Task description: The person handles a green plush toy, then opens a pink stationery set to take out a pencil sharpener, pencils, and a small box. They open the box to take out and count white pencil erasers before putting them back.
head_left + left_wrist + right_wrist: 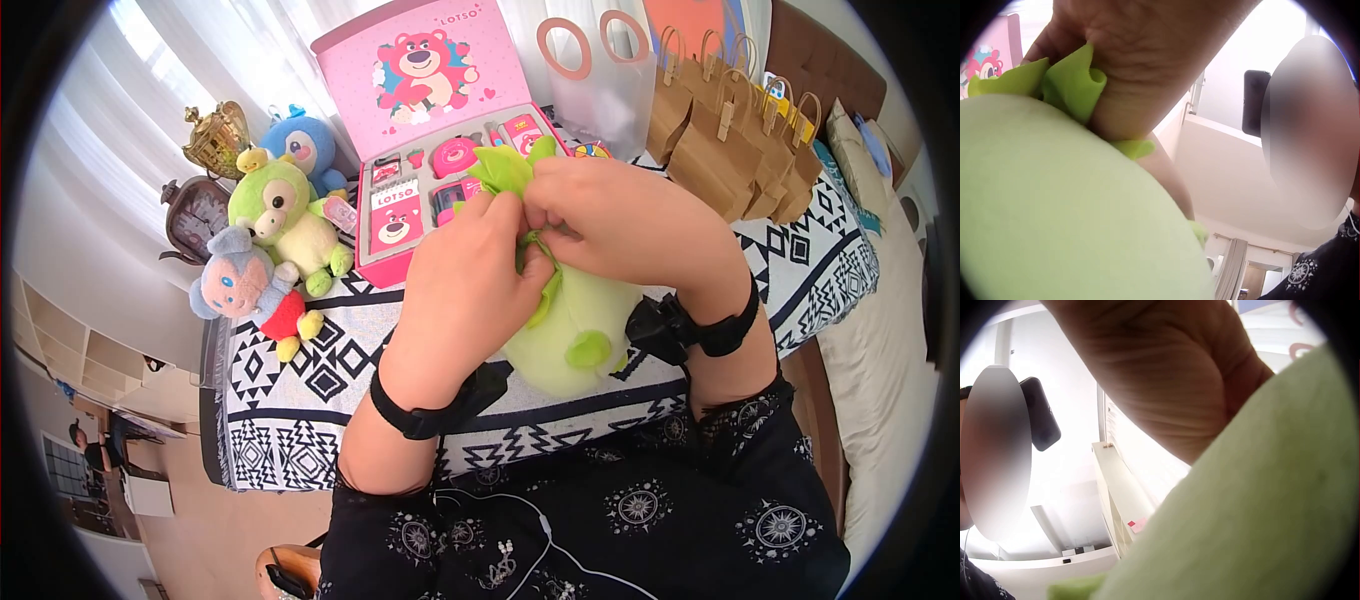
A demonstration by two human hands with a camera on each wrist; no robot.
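A pale green plush toy [575, 345] stands in front of me on the patterned cloth, its lower body toward me and a small round tail showing. Bright green fabric [505, 168] sticks up above my hands, and a strip of it hangs down the toy's side. My left hand [465, 280] and right hand [625, 215] meet at the toy's neck, both pinching the green fabric with curled fingers. In the left wrist view, pointed flaps of the green fabric [1072, 87] lie between the palm and the rounded plush body [1072, 206]. The fingertips are mostly hidden.
An open pink gift box [385, 270] with a bear design stands behind the toy. To the left are several plush toys [285, 215], a gold trophy [218, 138] and a clock [198, 215]. Brown paper bags [730, 150] and a translucent bag [600, 105] stand at the back right.
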